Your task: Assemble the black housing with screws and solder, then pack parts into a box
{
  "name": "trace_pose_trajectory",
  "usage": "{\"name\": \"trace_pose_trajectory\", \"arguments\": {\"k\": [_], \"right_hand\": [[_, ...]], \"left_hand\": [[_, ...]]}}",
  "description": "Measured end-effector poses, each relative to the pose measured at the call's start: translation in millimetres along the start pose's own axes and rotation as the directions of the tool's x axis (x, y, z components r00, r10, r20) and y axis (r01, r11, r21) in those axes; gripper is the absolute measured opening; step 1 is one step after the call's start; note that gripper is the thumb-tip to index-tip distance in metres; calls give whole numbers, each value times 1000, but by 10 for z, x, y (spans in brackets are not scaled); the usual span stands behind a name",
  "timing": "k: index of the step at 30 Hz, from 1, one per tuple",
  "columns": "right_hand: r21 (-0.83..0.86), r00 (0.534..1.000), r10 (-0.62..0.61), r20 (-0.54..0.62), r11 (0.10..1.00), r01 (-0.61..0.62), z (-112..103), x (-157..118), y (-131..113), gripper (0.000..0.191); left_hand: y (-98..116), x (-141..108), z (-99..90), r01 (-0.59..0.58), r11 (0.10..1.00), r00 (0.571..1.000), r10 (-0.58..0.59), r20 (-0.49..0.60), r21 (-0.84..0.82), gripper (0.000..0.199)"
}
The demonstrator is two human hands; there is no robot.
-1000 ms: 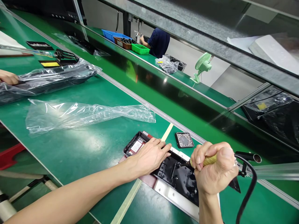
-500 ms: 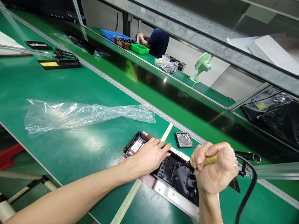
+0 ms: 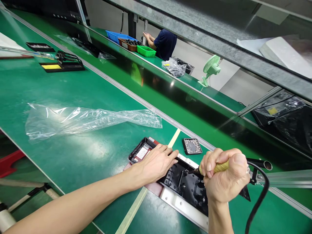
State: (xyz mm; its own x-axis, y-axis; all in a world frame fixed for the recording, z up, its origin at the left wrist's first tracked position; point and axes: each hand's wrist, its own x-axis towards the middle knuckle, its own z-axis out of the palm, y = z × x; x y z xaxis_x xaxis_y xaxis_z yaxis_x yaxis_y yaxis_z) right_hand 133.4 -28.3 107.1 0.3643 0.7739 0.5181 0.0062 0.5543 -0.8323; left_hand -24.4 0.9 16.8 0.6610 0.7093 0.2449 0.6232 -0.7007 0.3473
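Observation:
My right hand [image 3: 224,175] is closed in a fist around the yellow handle of a soldering iron [image 3: 221,167], whose black cable hangs down at the right. The iron's tip points left into a black plastic housing [image 3: 192,188] and seems to meet a raised part inside it; exact contact is too small to tell. My left hand [image 3: 159,162] lies flat across the housing, fingers stretched out, and hides part of it. The housing's left end bears a white label [image 3: 142,153]. Beneath the housing is a white fixture [image 3: 180,203] with holes.
A small black tray of tiny metal parts [image 3: 192,146] sits behind the housing. A clear plastic bag [image 3: 92,122] lies on the green table. A metal tube [image 3: 264,164] stands beside my right hand. Beyond the partition are a co-worker [image 3: 165,44], bins [image 3: 146,51] and a green fan [image 3: 211,66].
My right hand and the soldering iron have shifted very slightly to the right. The co-worker's hands have moved a little. My left hand stays in place.

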Motion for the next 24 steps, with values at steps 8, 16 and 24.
{"name": "trace_pose_trajectory", "arguments": {"k": [8,16,24], "right_hand": [[18,1000,15,4,1000,-15,-35,22,0,37],[7,999,48,14,999,-48,-79,18,-37,36],[35,992,100,82,994,-103,-98,11,-110,33]], "left_hand": [[-18,-8,30,-2,1000,1000,2,-1,4,33],[-9,0,32,10,1000,1000,-11,4,12,35],[2,8,33,11,998,1000,-12,10,54,37]]}}
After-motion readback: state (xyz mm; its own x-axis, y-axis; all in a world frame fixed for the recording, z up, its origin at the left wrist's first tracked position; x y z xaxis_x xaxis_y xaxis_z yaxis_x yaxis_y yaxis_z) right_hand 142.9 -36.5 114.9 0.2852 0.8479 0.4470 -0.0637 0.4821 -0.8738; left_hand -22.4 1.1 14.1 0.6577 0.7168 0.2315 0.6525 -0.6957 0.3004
